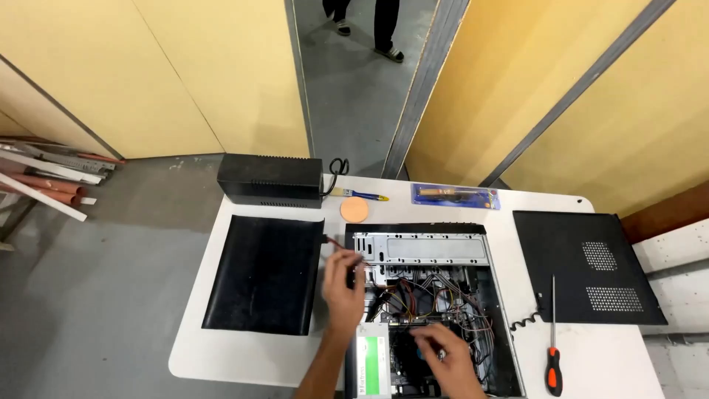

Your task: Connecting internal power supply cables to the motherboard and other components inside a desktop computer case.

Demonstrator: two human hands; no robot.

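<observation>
An open black computer case (425, 230) lies on the white table (244, 355), with bundles of coloured wires (432, 292) and a silver drive (373, 358) inside. My left hand (344, 290) is at the case's left edge, its fingers pinched around a red and black cable (341, 246) that runs out to the left. My right hand (447, 358) reaches down among the wires in the lower middle of the case, fingers curled on something small; what it grips is not clear.
A black side panel (266, 273) lies left of the case, another vented panel (587, 270) to the right. A screwdriver with an orange handle (553, 347), a black power box (270, 179), a brush (360, 194), an orange disc (354, 210) and a packaged tool (456, 196) lie around. A person's legs (384, 26) stand beyond.
</observation>
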